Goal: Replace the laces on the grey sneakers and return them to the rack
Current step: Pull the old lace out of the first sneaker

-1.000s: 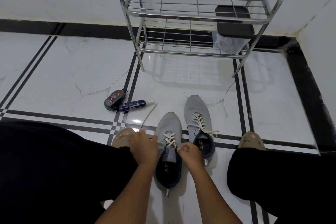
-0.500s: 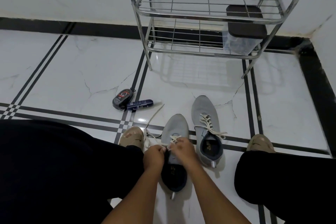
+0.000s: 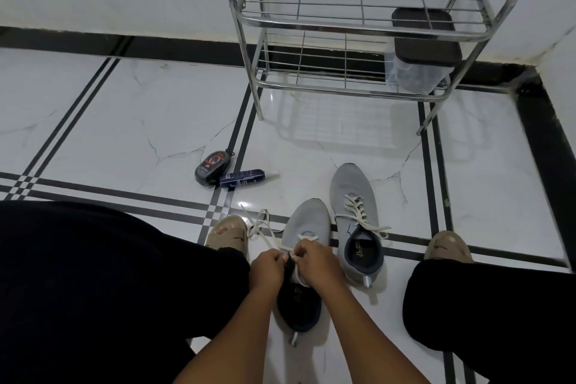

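Note:
Two grey sneakers stand on the white floor between my knees. Over the tongue of the near sneaker (image 3: 307,224), my left hand (image 3: 268,268) and my right hand (image 3: 316,262) meet, each pinching the white lace (image 3: 258,227). Loose lace ends trail off to the left over my sandal. The far sneaker (image 3: 353,196) sits to the right, with its white lace threaded and tied loosely. The metal rack (image 3: 371,25) stands against the wall ahead, with two wire shelves.
A clear box with a dark lid (image 3: 419,50) occupies the rack's lower shelf on the right. A black shoe-polish case (image 3: 212,167) and a blue tube (image 3: 241,178) lie on the floor to the left. My knees in black trousers flank the shoes.
My hands have come together over the near sneaker's tongue, and the lace ends now loop on the left. The view has shifted, so the rack and the shoes now sit further right.

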Available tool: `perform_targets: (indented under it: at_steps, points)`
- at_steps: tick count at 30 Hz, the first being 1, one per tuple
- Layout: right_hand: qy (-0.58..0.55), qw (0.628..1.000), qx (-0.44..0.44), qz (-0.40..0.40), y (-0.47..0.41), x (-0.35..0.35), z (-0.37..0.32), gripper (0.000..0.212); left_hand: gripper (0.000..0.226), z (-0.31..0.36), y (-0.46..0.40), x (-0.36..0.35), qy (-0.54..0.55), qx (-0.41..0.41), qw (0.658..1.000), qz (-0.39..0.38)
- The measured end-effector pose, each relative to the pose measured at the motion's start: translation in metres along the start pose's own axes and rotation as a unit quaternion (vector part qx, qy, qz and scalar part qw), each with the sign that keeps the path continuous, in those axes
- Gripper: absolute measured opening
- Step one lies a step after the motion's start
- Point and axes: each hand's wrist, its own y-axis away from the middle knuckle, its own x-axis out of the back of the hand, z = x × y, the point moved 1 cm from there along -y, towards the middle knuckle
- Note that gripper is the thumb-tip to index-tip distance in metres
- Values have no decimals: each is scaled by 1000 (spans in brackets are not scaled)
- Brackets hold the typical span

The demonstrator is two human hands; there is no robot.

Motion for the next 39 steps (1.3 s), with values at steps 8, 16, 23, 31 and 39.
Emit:
perform_targets:
  at_steps: [8, 16, 23, 31, 39]
  points:
    - [31, 1000, 4, 0, 4, -4, 0, 14, 25, -1, -1, 2, -1, -14, 1000, -15]
    - [-736, 622, -216, 160, -23, 74, 7, 19, 26, -2, -1, 1, 4, 11, 1000, 5]
    - [96, 994, 14, -46, -12, 16, -4, 18, 27, 1, -1, 0, -8, 7, 1000, 0]
    - [-378, 900, -160, 147, -23, 48, 6, 21, 26, 0, 2, 3, -11, 2, 1000, -1]
    - [-62, 968, -25, 240, -3, 60, 2, 18, 7, 14, 14, -1, -19, -74, 997, 26]
